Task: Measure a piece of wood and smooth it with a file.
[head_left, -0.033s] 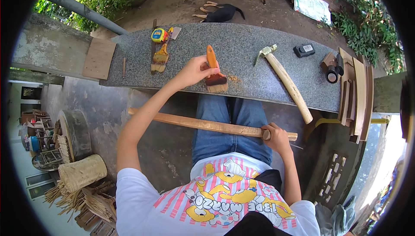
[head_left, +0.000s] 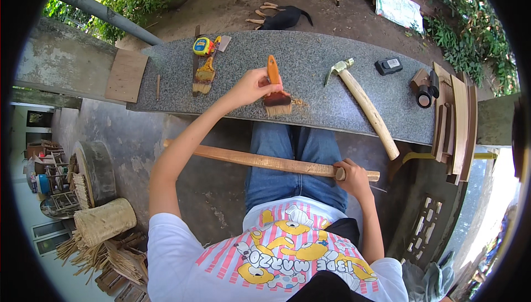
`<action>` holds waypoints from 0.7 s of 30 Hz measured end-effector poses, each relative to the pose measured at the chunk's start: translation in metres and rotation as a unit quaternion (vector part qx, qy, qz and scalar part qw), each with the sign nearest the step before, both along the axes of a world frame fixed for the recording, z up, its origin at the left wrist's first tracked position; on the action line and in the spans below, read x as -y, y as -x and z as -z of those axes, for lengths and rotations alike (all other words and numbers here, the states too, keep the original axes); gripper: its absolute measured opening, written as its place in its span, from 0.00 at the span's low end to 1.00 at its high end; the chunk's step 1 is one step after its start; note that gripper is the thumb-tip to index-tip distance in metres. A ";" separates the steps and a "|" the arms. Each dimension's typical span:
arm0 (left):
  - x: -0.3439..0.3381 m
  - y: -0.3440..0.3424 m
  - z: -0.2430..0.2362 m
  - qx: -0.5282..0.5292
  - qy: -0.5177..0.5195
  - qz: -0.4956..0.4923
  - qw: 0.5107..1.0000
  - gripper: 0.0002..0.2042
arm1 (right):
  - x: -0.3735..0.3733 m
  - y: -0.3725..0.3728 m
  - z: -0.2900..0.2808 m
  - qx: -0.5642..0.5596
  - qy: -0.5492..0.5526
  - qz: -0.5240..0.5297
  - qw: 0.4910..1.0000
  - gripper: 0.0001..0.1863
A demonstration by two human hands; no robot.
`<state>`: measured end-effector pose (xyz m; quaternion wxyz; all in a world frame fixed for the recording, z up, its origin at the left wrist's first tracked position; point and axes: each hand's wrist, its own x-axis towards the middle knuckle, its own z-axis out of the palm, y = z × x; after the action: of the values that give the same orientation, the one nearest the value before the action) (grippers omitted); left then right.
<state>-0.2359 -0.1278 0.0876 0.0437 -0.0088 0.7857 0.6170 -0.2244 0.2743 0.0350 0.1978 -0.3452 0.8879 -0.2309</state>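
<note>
Looks glossy on the brush handle (head_left: 272,69), matt on its bristles (head_left: 279,111). Shows smooth wood along the stick (head_left: 271,162), shiny metal on the hammer head (head_left: 340,66), upper right, speckled stone across the bench (head_left: 310,56).

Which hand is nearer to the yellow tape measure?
Left. The left hand holds a brush right of the tape measure; the right hand is farther off, nearer the body, gripping a wooden bar.
</note>
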 end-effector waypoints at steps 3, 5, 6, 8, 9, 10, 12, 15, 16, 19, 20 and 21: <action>0.018 0.066 0.015 -0.051 0.019 0.008 0.998 0.09 | 0.000 0.000 -0.001 0.018 -0.015 0.017 1.000 0.15; 0.034 0.115 0.015 -0.151 0.078 -0.072 0.983 0.10 | 0.003 0.002 -0.001 0.021 -0.014 0.015 1.000 0.15; 0.043 0.139 0.011 -0.168 0.102 -0.112 0.974 0.09 | 0.004 0.003 -0.003 0.014 -0.009 0.011 1.000 0.14; 0.072 0.167 0.006 -0.226 0.142 -0.196 0.944 0.10 | 0.008 0.000 -0.006 0.013 0.003 0.002 1.000 0.14; 0.074 0.175 0.002 -0.271 0.150 -0.234 0.922 0.10 | 0.008 0.002 -0.008 0.012 -0.001 0.002 1.000 0.14; 0.080 0.174 -0.001 -0.264 0.129 -0.270 0.917 0.10 | 0.009 0.001 -0.008 0.012 -0.003 -0.001 1.000 0.14; 0.085 0.163 -0.009 -0.284 0.090 -0.273 0.915 0.11 | 0.007 0.001 -0.007 0.008 -0.004 0.006 1.000 0.14; 0.082 0.106 -0.033 -0.226 0.028 -0.175 0.958 0.11 | 0.003 0.001 -0.007 0.006 -0.004 0.015 1.000 0.14; 0.081 0.080 -0.041 -0.170 0.027 -0.141 0.975 0.12 | 0.002 0.001 -0.007 0.007 -0.006 0.017 1.000 0.14; 0.067 -0.001 -0.053 -0.039 -0.023 -0.094 0.995 0.11 | 0.003 0.003 -0.007 0.016 -0.005 0.011 1.000 0.15; 0.064 -0.024 -0.052 -0.040 -0.022 -0.101 0.994 0.11 | 0.004 0.004 -0.006 0.016 -0.005 0.004 1.000 0.15; 0.061 -0.043 -0.048 -0.002 -0.024 -0.112 0.993 0.10 | 0.005 0.004 -0.005 0.022 -0.011 0.002 1.000 0.15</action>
<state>-0.1933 -0.1889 0.1353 -0.0270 -0.0938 0.7646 0.6371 -0.2286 0.2695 0.0396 0.2205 -0.3365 0.8866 -0.2284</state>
